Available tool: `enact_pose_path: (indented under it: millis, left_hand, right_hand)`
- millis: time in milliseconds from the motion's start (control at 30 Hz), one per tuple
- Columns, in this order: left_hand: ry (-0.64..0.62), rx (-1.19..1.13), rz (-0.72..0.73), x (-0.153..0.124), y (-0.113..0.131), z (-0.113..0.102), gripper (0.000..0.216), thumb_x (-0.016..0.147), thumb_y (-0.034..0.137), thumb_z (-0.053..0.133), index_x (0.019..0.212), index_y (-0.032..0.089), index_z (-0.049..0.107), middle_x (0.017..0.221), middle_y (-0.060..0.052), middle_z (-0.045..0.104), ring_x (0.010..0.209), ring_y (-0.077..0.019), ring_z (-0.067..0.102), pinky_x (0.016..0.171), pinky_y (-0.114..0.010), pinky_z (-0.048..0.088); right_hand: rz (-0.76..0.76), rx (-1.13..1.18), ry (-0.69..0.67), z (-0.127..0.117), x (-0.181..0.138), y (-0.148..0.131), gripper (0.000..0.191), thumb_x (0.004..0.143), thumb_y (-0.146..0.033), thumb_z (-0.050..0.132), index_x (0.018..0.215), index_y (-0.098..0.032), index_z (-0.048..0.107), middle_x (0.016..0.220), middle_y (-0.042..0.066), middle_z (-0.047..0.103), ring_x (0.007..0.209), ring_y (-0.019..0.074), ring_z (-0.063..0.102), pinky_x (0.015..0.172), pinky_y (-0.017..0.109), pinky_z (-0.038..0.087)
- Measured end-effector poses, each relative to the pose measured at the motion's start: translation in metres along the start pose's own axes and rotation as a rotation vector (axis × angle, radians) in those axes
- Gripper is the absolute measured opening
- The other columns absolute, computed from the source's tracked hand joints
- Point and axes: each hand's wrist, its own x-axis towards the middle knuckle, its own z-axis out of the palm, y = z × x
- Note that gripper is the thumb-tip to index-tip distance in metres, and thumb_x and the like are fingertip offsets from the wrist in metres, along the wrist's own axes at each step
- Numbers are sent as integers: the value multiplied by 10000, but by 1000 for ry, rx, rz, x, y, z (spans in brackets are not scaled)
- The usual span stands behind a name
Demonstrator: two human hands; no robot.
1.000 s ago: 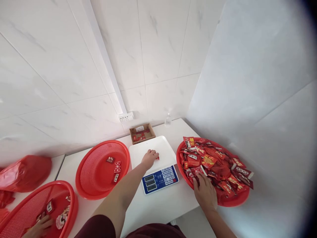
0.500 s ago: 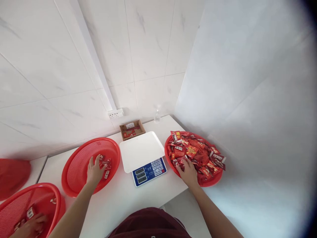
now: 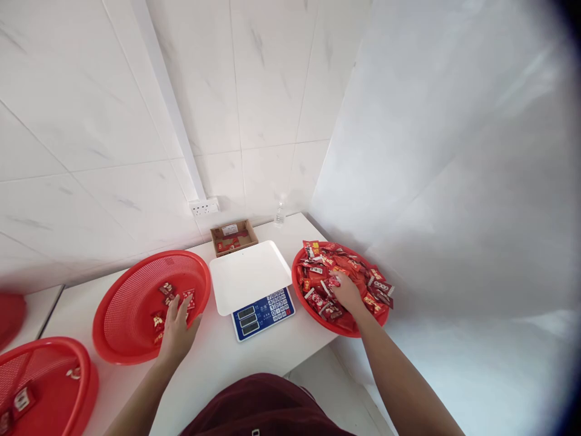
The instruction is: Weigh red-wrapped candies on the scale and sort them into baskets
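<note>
My left hand is over the near right rim of a red mesh basket, fingers spread and nothing seen in them. Several small red snack packets lie loose on that basket's floor. On the right, my right hand reaches into a second red basket heaped with similar packets. Its fingers are curled around a red packet on top of the pile; the fingertips are partly hidden. Between the baskets stands a digital scale with a bare white pan.
A small cardboard box with a few red packets stands behind the scale. Near it is a clear plastic bottle. Another red basket with packets sits at lower left. A wall socket and a pale panel border the table.
My left hand has drawn back toward the near rim, exposing more packets in its basket. My right hand has moved farther into the pile. Another person's hand has left the lower-left basket.
</note>
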Motion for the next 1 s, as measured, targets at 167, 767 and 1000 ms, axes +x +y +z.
enact_pose_path:
  millis: [167, 767, 1000]
  left_hand:
    - [-13, -21, -24, 1, 6, -5, 497, 817, 405, 424, 1255, 173, 448, 1423, -155, 283, 1337, -313, 246, 1051, -487, 301]
    - [-70, -54, -13, -11, 10, 5, 465, 812, 410, 419, 1224, 207, 490, 1403, -125, 360, 1329, -304, 274, 1033, -494, 328]
    - [-71, -52, 84, -17, 25, 12, 430, 801, 380, 447, 1186, 206, 527, 1370, -120, 419, 1314, -298, 314, 1033, -495, 331]
  right_hand:
    - [11, 0, -35, -5, 19, -2, 383, 739, -202, 463, 1103, -174, 580, 1109, 77, 634, 1033, 210, 569, 923, 327, 395]
    - [-11, -45, -191, 9, 6, 13, 180, 753, -166, 479, 830, -182, 642, 823, 33, 677, 786, 169, 611, 751, 282, 445]
    - [-41, -37, -118, 20, 13, -1, 391, 797, -324, 472, 1140, -164, 568, 1194, 105, 592, 1098, 209, 534, 907, 316, 396]
